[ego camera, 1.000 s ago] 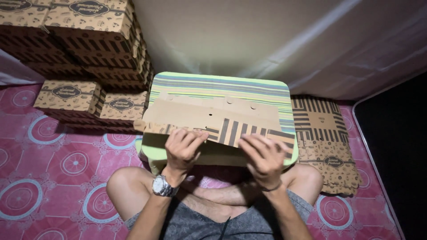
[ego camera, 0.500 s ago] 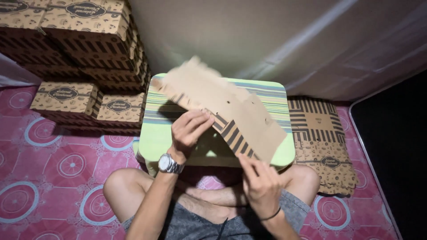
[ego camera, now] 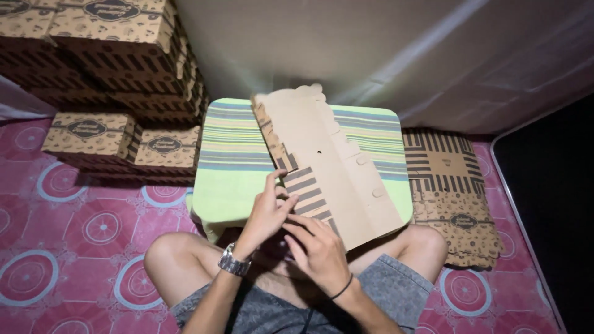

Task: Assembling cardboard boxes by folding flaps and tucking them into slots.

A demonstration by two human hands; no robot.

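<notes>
Bright centre, dark corners, sharp focus, wide-angle bowing

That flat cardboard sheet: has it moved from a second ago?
Yes. The cardboard sheet has turned from lying across the striped table to running lengthwise toward the wall.

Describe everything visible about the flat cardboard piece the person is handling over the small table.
The cardboard piece is an unfolded brown box blank, plain on its broad face, with dark stripes printed along its left strip. Its far end is scalloped, and small slots and holes dot the surface. It lies diagonally over the striped green table, far end tilted up toward the wall. The left hand pinches the striped edge; the right hand grips the near end.
</notes>
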